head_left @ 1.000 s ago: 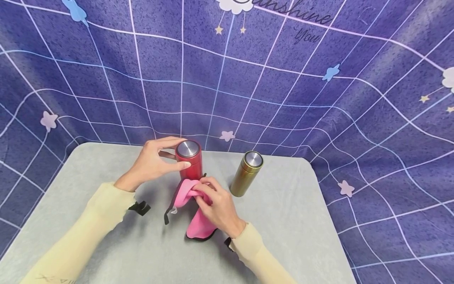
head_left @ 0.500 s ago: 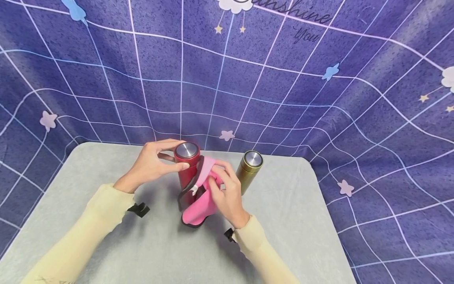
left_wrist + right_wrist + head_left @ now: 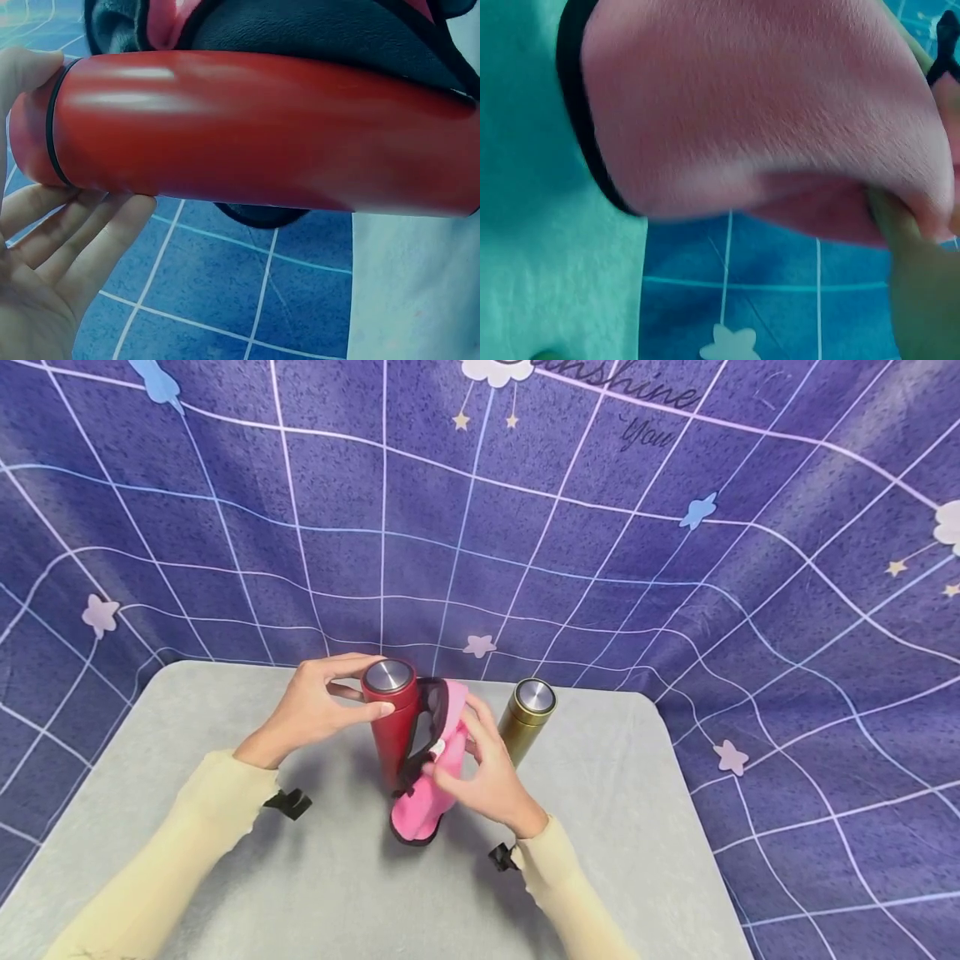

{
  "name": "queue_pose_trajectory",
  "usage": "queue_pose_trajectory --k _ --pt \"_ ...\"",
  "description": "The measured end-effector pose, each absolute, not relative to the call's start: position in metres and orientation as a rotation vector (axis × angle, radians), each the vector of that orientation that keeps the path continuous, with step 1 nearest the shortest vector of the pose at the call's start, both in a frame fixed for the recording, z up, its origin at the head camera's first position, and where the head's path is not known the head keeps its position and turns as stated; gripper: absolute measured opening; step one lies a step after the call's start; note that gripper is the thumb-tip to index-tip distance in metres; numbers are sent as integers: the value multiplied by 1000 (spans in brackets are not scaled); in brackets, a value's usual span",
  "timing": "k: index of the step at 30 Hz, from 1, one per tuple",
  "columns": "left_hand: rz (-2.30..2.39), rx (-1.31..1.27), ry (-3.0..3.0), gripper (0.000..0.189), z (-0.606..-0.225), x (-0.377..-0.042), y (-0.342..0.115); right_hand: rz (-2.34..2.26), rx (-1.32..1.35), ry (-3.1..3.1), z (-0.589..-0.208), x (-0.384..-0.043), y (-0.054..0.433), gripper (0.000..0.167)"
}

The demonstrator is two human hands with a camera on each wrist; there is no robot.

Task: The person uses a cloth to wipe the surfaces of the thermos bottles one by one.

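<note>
A red thermos (image 3: 393, 735) with a silver disc on its lid leans slightly in the head view. My left hand (image 3: 311, 702) grips it near the top, thumb in front and fingers behind; the left wrist view shows the red body (image 3: 262, 127) reaching past the fingers. Just to its right, my right hand (image 3: 491, 772) holds a pink cloth bottle sleeve (image 3: 420, 814) with black edging by its upper part. The sleeve's dark lining (image 3: 300, 30) faces the thermos's side. Pink fabric (image 3: 742, 97) fills most of the right wrist view and hides part of the right fingers.
A gold thermos (image 3: 528, 710) stands behind the right hand, its lower part hidden by it. Grey cloth covers the table (image 3: 615, 827). Behind the table's far edge hangs a purple gridded curtain (image 3: 420, 568).
My right hand has raised the sleeve and brought it up along the thermos's right side, its dark inside now showing. My left hand has shifted slightly left with the thermos, which leans more.
</note>
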State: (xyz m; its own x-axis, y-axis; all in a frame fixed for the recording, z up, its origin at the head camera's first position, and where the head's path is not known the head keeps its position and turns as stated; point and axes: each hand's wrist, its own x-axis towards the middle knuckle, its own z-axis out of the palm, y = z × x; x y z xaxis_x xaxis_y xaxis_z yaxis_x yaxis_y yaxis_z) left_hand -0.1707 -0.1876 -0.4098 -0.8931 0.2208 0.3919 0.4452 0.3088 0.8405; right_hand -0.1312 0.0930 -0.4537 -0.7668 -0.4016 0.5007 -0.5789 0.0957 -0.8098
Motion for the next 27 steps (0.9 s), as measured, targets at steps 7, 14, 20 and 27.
queue_pose_trajectory --k 7,14,20,27 --pt "-1659 -587 -2375 58 -409 -171 -190 1536 1224 -2571 -452 -133 109 128" --pt "-1668 -589 -2383 57 -410 -170 -189 1324 1104 -2401 -459 -135 106 71" --pt "-1661 -617 -2403 57 -411 -169 -188 1378 968 -2191 -467 -139 103 43" --pt "-1610 -656 -2414 61 -414 -166 -189 1385 915 -2040 -466 -143 101 39"
